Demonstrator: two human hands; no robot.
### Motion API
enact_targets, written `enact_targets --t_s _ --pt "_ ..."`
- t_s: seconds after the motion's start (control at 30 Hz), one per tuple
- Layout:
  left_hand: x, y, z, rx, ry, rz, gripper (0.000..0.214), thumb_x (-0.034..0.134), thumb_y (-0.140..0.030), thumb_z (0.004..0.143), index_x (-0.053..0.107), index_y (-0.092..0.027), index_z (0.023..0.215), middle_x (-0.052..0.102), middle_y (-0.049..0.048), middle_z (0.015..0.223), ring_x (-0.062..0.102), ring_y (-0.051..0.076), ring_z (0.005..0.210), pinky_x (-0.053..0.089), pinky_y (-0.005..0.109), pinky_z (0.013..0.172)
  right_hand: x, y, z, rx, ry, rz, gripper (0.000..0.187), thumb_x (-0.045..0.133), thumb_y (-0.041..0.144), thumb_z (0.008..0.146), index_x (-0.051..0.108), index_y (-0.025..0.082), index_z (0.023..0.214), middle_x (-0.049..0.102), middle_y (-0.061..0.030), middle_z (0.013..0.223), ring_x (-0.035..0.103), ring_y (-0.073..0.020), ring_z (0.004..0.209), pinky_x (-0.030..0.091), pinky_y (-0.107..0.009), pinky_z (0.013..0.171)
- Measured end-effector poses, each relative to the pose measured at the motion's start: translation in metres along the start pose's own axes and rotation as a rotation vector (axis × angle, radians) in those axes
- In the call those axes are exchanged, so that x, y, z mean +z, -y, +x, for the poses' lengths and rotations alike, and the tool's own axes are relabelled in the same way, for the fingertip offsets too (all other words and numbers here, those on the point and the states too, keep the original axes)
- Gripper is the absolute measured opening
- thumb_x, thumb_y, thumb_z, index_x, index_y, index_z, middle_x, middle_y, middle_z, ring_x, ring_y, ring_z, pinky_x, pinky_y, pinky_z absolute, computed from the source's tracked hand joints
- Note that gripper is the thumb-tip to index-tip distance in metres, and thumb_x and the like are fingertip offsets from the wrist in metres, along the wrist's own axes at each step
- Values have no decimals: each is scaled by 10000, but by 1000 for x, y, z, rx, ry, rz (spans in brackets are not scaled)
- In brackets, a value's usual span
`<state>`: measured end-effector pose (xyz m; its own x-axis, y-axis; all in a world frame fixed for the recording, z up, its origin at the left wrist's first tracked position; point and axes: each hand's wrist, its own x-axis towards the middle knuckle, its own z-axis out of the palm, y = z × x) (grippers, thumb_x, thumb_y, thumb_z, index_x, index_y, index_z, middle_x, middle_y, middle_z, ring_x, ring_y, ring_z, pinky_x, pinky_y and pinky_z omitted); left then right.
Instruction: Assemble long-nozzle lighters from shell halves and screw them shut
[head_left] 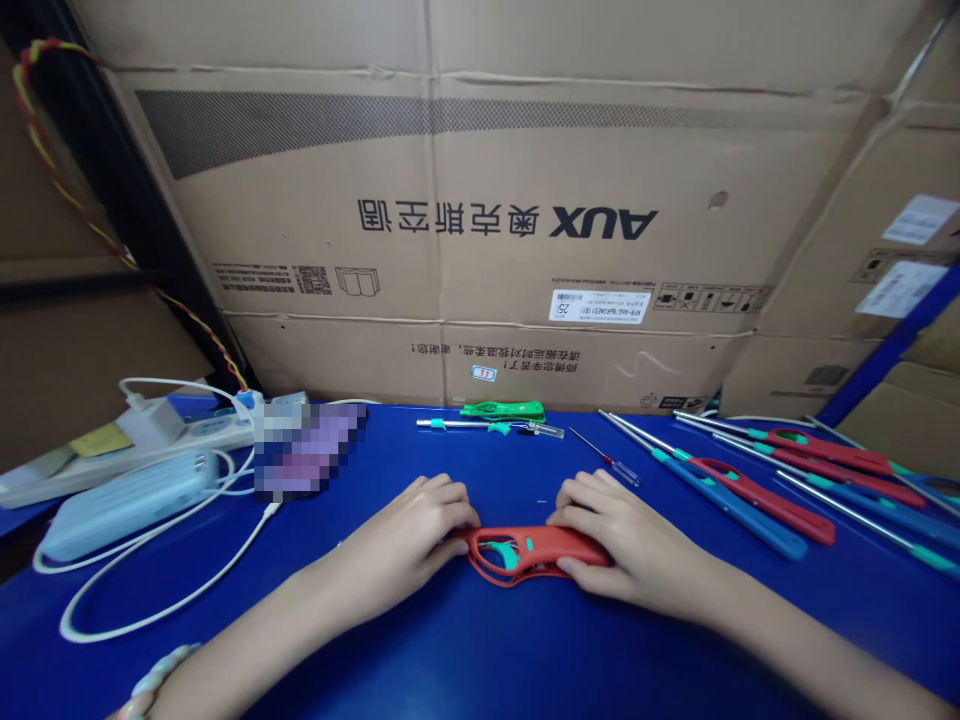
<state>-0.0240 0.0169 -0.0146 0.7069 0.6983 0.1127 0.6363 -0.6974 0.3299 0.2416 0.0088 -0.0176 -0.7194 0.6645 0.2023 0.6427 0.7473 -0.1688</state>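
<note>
A red lighter casing with a green trigger (559,545) lies level across the blue table in front of me. Its left end, by the trigger loop, is pinched in my left hand (427,525). Round the wider right end are the fingers of my right hand (611,540). The two halves of the casing look slightly apart along the lower edge. Beyond it lie a green lighter casing (502,410), a metal lighter tube with green parts (461,425), and a screwdriver with a clear handle (624,472).
Several long-necked lighters, among them a blue one (739,505) and a red one (765,498), lie at the right. At the left are a light-blue power bank (131,505), a power strip (214,432), a phone (315,450) and a looping white cable (187,618). A cardboard wall (480,130) closes the back.
</note>
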Motion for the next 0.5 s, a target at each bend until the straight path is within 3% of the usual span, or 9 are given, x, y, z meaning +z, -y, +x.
enact_targets --t_s 0.5 --pt "0 -2 0 -18 27 64 135 565 -95 898 641 -186 961 593 36 943 527 213 897 404 333 805 3 2 -1 40 90 19 228 580 283 870 654 167 1052 582 -80 975 514 -236 905 370 -420 863"
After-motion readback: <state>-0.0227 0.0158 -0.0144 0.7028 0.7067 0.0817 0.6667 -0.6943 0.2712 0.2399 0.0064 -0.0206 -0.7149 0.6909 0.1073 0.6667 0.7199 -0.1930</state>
